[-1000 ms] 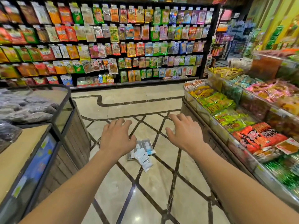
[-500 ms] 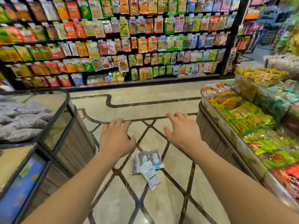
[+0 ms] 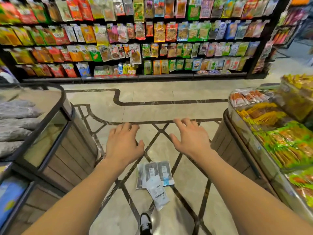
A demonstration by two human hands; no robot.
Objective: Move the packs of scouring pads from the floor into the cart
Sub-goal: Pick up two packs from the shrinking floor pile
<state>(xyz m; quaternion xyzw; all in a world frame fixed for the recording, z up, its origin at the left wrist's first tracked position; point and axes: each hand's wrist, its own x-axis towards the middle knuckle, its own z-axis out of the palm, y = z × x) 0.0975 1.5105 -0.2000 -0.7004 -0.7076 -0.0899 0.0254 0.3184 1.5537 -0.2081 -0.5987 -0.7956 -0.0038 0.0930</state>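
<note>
Both hands are held out in front, palms down, fingers loosely spread: left hand (image 3: 123, 146) and right hand (image 3: 191, 139) hold nothing and touch nothing. Against the frame half a second ago, they keep the same pose, but the packs of scouring pads (image 3: 155, 180) now lie lower in view, nearer the person and below the wrists. A black shoe (image 3: 145, 224) tip has come into view at the bottom edge.

Packs: flat, glossy plastic sleeves, dark pads with white and blue labels, fanned in a small overlapping heap on the floor (image 3: 152, 106) between the forearms. Count not clear.

Floor: polished beige stone with dark inlaid lines in a diamond pattern.

Left counter (image 3: 67, 150): wood-slat sides, dark metal frame, rounded corner, grey bags on top. Right counter (image 3: 225, 143): curved, with clear bins of bright green, orange and red snack packets. Far wall shelf (image 3: 135, 77) hung with rows of coloured pouches.
</note>
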